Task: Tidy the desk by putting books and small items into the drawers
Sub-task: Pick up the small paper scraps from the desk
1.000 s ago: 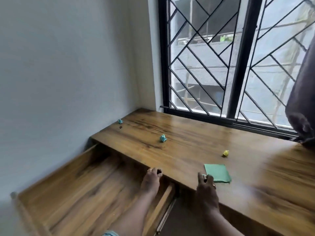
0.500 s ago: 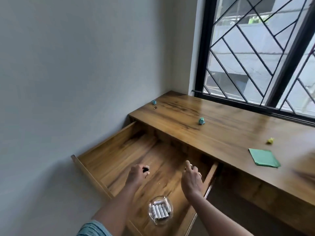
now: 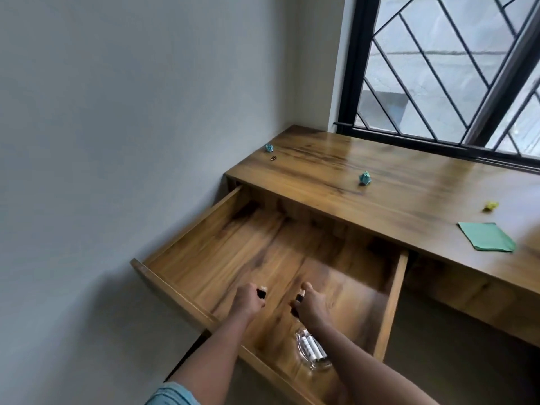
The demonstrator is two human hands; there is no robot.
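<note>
The wooden drawer [image 3: 187, 244] under the desk's left end stands pulled wide open. Both hands hover over its floor. My left hand [image 3: 247, 301] grips a small dark object [image 3: 261, 292]. My right hand [image 3: 311, 306] grips another small dark item [image 3: 299, 298]. A glass dish [image 3: 314, 350] holding several white cylinders lies in the drawer's near part, partly hidden by my right forearm. On the desk top [image 3: 409, 182] lie two crumpled teal papers [image 3: 364, 178] [image 3: 269, 147], a tiny dark item [image 3: 273, 158], a crumpled yellow paper [image 3: 491, 206] and a folded green paper [image 3: 486, 236].
A plain wall runs along the left side of the drawer. A barred window [image 3: 438, 83] stands behind the desk. The floor shows below the desk at the lower right.
The view has swung down and left from the desk top to the drawer. Both hands left the desk edge and now sit closer together over the drawer floor.
</note>
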